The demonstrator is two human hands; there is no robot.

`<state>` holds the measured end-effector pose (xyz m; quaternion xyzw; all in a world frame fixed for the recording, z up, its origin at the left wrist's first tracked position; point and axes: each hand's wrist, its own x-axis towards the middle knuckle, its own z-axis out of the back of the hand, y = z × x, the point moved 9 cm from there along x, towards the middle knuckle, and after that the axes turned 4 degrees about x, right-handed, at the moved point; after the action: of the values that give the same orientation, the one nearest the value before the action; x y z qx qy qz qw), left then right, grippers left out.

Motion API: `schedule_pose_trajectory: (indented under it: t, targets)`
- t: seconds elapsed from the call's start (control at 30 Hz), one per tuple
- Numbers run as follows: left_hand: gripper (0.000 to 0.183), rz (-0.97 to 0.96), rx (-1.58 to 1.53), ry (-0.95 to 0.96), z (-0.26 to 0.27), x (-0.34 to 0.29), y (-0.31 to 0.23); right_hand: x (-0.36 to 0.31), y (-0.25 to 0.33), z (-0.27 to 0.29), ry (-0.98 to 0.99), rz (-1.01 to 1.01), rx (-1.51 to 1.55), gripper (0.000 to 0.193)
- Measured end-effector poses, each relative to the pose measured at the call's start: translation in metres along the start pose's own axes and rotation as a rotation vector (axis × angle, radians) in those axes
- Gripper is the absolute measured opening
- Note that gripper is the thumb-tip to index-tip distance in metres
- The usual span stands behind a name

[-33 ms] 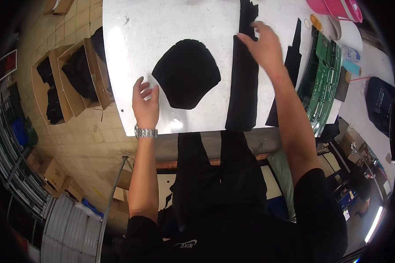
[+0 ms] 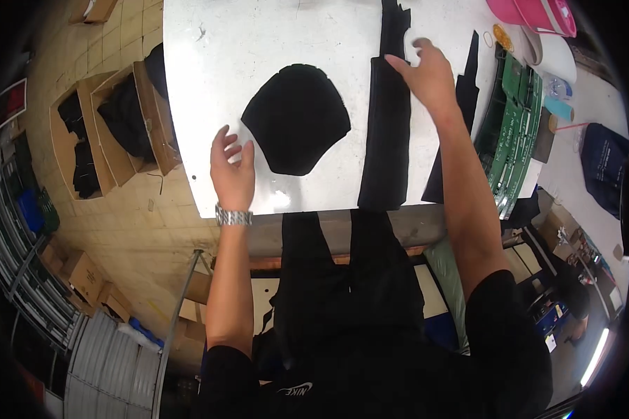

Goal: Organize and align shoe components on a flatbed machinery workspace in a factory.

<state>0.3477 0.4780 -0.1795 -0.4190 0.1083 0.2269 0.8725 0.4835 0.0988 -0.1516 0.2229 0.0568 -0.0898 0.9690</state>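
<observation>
A many-sided black fabric piece lies flat on the white tabletop. To its left hovers my left hand, fingers loosely curved and apart, holding nothing. Long black fabric strips run from the far side to the near edge of the table, right of that piece. My right hand is at the strips' upper right side, its thumb over or touching their edge and its fingers spread. Another narrow black piece lies farther right, partly hidden by my right forearm.
Green plastic pattern pieces lie at the right, near a pink cap-like item and an orange roll. Cardboard boxes holding black fabric stand left of the table. A dark blue bag is far right.
My right hand has shifted slightly right and nearer, beside the strips. My left hand has barely moved, and the fabric pieces stay where they were.
</observation>
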Motion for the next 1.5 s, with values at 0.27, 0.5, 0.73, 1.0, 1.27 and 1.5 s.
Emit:
schedule_pose_trajectory:
  t: [0.27,0.5,0.73,1.0,1.27,1.5]
  targets:
    - [0.047,-0.054,-0.282,0.421,-0.113,-0.059,-0.061,0.020,-0.025,-0.051,0.281,-0.263,0.084,0.073]
    - [0.070,-0.245,-0.298,0.362,-0.160,-0.052,-0.111,-0.027,0.000,-0.008,0.383,-0.021,0.692,0.040]
    - [0.063,-0.129,-0.587,1.187,-0.213,-0.101,-0.096,-0.079,0.059,0.076,0.382,0.005,0.904,0.037]
    - [0.054,0.055,-0.616,1.025,-0.152,-0.102,-0.042,0.002,0.077,0.059,0.204,0.124,1.036,0.036]
    - [0.049,0.127,-0.253,0.810,-0.065,-0.017,0.005,0.076,0.144,-0.032,0.264,0.082,0.999,0.026]
    - [0.036,-0.164,0.125,0.364,-0.013,0.043,-0.089,0.092,0.113,-0.064,0.186,-0.098,0.663,0.032]
